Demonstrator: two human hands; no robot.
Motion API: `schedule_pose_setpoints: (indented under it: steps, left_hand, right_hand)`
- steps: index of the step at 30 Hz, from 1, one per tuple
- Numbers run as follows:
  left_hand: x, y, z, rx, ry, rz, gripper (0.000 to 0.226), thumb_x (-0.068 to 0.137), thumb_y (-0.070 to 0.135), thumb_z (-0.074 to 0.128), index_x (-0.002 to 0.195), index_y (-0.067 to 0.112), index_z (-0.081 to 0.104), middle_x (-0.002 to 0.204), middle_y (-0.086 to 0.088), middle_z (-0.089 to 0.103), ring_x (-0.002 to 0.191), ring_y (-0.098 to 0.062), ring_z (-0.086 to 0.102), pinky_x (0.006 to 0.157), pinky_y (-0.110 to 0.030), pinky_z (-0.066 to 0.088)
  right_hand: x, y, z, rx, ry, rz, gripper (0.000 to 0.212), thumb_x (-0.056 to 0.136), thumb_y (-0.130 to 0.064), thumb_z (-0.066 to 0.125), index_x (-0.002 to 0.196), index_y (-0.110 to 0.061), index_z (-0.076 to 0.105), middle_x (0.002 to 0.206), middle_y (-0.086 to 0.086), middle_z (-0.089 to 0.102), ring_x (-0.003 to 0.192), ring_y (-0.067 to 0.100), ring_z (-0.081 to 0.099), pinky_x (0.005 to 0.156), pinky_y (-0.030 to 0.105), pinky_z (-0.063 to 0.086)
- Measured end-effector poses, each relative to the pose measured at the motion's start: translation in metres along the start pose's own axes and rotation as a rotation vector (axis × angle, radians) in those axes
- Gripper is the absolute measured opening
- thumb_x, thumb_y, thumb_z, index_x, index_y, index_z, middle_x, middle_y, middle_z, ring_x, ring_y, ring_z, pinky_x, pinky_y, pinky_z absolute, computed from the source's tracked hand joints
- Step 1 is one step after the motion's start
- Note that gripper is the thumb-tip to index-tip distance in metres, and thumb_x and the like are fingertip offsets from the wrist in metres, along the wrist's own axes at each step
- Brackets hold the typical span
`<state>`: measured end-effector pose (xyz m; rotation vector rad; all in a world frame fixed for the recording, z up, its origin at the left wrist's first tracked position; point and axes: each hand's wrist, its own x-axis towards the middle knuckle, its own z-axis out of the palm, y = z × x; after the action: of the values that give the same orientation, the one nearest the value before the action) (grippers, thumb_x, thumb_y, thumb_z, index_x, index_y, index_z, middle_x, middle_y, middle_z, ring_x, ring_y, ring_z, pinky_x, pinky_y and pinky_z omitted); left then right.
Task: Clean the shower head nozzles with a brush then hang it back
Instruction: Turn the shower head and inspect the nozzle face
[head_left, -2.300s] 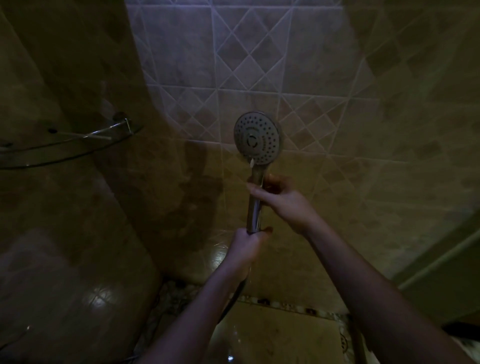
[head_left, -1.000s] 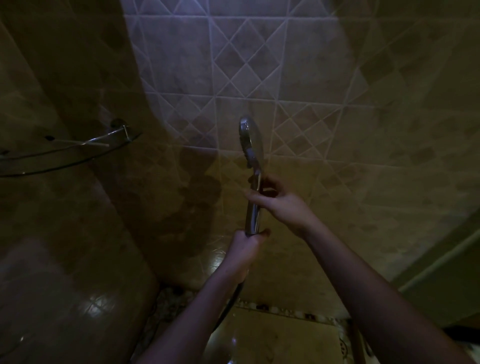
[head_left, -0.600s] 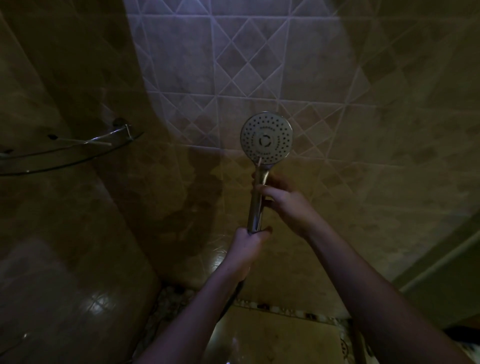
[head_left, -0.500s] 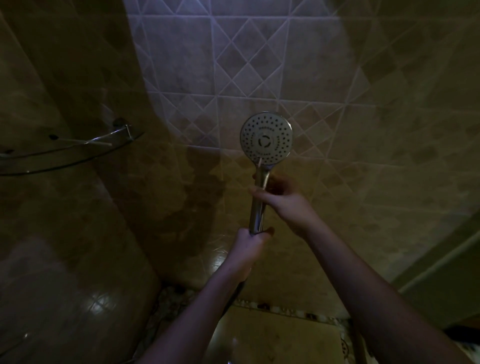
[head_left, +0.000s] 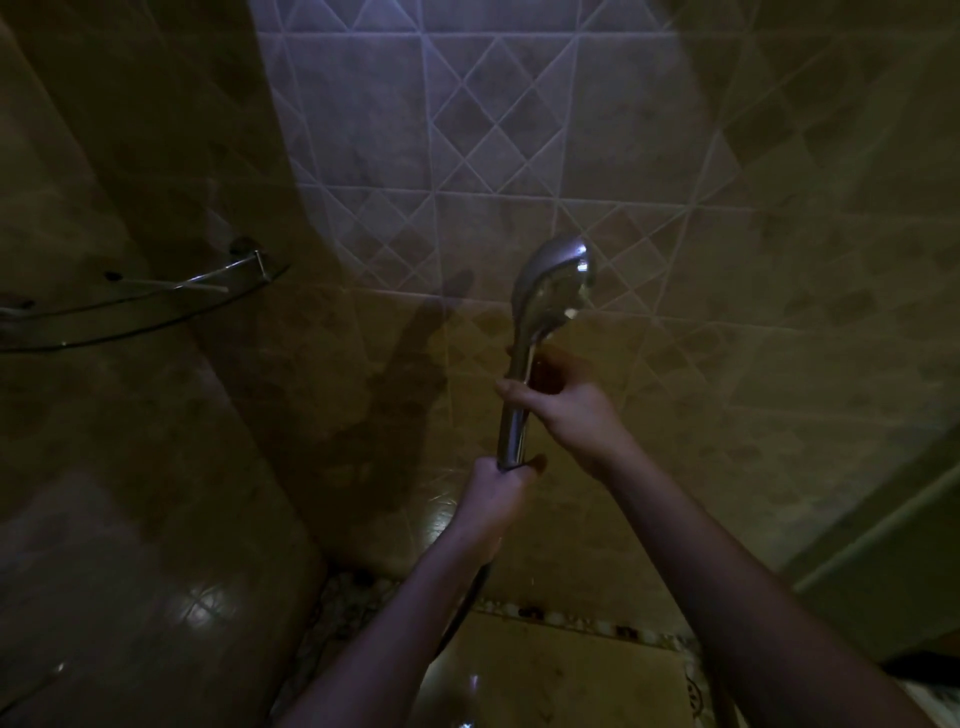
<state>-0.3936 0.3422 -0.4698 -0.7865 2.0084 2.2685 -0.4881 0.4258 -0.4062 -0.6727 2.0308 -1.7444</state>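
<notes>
The chrome shower head stands upright in front of the tiled wall, turned so its shiny back and edge face me and the nozzle face points right. My left hand grips the bottom of its handle, where the dark hose hangs down. My right hand is closed around the handle higher up, just below the head. No brush is visible in the dim light.
A curved glass corner shelf with a metal rail juts out at the left. Tiled walls surround the stall, with a patterned band behind the shower head. The wet floor with a pebble border lies below.
The shower head has rotated about its handle: half a second ago its nozzle face looked at me, now it shows its back and edge. Both hands keep their grip.
</notes>
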Motion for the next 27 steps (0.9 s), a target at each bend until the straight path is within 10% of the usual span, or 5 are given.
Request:
schedule_pose_setpoints:
  steps: [4, 11, 21, 27]
  left_hand:
    - [0.001, -0.002, 0.001, 0.006, 0.01, 0.013, 0.012, 0.097, 0.022, 0.061, 0.101, 0.011, 0.061, 0.064, 0.005, 0.047, 0.051, -0.007, 0.042, 0.049, -0.023, 0.034]
    - [0.002, -0.001, 0.0, -0.025, 0.003, -0.01, 0.016, 0.099, 0.024, 0.059, 0.105, 0.01, 0.063, 0.065, 0.004, 0.047, 0.053, -0.008, 0.041, 0.051, -0.023, 0.033]
    - [0.024, -0.002, -0.009, 0.003, 0.056, -0.033, 0.015, 0.092, 0.035, 0.068, 0.088, 0.021, 0.064, 0.048, 0.013, 0.054, 0.037, 0.004, 0.047, 0.042, -0.017, 0.038]
    - [0.033, 0.0, -0.013, 0.009, 0.049, -0.055, 0.029, 0.09, 0.042, 0.069, 0.107, 0.019, 0.067, 0.068, 0.009, 0.058, 0.055, -0.003, 0.052, 0.05, -0.021, 0.039]
  right_hand:
    - [0.004, 0.003, -0.001, 0.185, -0.058, 0.01, 0.03, 0.085, -0.016, 0.075, 0.113, -0.018, 0.065, 0.113, 0.01, 0.075, 0.11, 0.026, 0.069, 0.104, 0.051, 0.05]
    - [0.001, 0.002, 0.002, -0.03, 0.027, 0.021, 0.052, 0.068, -0.045, 0.088, 0.099, -0.048, 0.047, 0.096, -0.019, 0.065, 0.083, -0.01, 0.064, 0.059, 0.005, 0.047]
    - [0.01, -0.007, 0.003, 0.118, 0.02, -0.004, 0.033, 0.071, -0.027, 0.079, 0.101, -0.037, 0.068, 0.112, 0.004, 0.074, 0.108, 0.023, 0.069, 0.1, 0.048, 0.052]
    - [0.014, -0.016, 0.007, 0.072, 0.037, -0.049, 0.021, 0.08, -0.028, 0.082, 0.088, -0.044, 0.071, 0.091, -0.012, 0.077, 0.089, 0.005, 0.073, 0.074, 0.018, 0.057]
